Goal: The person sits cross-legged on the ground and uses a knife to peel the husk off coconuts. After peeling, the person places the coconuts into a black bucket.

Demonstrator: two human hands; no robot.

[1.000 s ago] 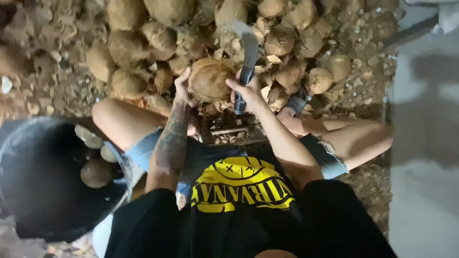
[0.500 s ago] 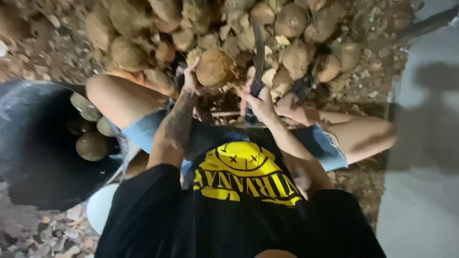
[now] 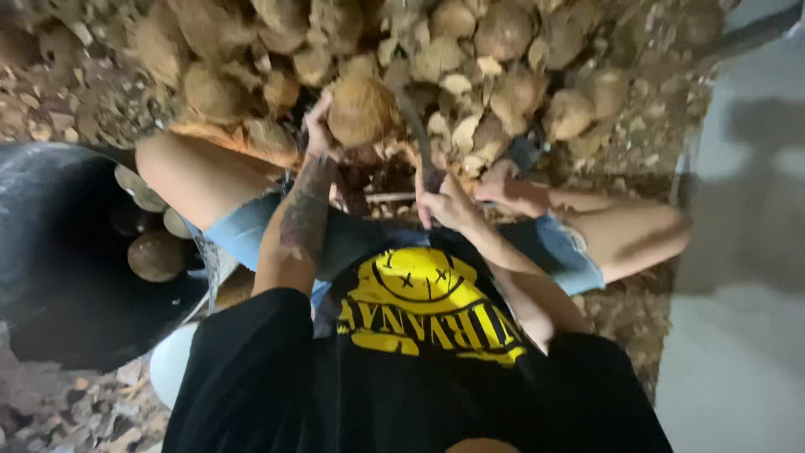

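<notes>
1. Our left hand (image 3: 321, 126) steadies the husked coconut (image 3: 360, 109) over the coconut pile (image 3: 503, 50).
2. Our right hand (image 3: 444, 201) clasps the curved blade (image 3: 415, 126).
3. A glancing stroke could cut our left fingers.

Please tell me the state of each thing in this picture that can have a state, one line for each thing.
Round brown husked coconut: lifted above the pile, gripped by the left hand.
Curved dark metal blade: held upright in the right hand, beside the coconut; contact cannot be told.
Big black round tub: open, holding a few peeled coconuts.
Heap of brown coconuts and husk pieces: loose on the ground.
</notes>
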